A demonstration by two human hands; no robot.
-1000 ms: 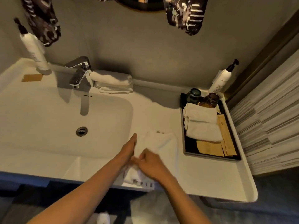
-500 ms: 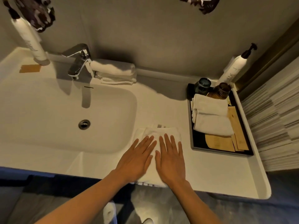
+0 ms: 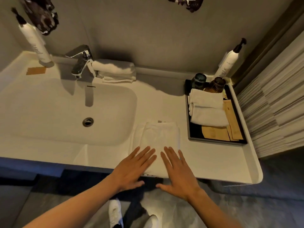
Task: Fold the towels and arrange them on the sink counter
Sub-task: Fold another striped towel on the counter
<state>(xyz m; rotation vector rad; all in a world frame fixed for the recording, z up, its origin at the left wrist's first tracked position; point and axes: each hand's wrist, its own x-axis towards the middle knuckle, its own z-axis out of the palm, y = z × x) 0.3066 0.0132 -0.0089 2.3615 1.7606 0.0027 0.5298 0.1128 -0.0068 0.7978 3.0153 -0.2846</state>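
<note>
A white towel (image 3: pixel 160 137) lies folded flat on the white sink counter (image 3: pixel 210 162), right of the basin and reaching the front edge. My left hand (image 3: pixel 133 168) and my right hand (image 3: pixel 178 170) rest side by side, palms down and fingers spread, on the towel's near end at the counter edge. Neither hand grips anything. Another folded white towel stack (image 3: pixel 115 70) sits behind the basin beside the tap. Two rolled white towels (image 3: pixel 207 107) lie on the black tray at the right.
The basin (image 3: pixel 65 112) with its drain fills the left; a chrome tap (image 3: pixel 80 62) stands behind it. The black tray (image 3: pixel 194 139) also holds two dark cups and tan packets. Pump bottles stand at the back left (image 3: pixel 35 41) and back right (image 3: pixel 228 61).
My hands went from bunching the towel's near end to lying flat on it, then slid back toward the counter's front edge. The towel now lies smooth.
</note>
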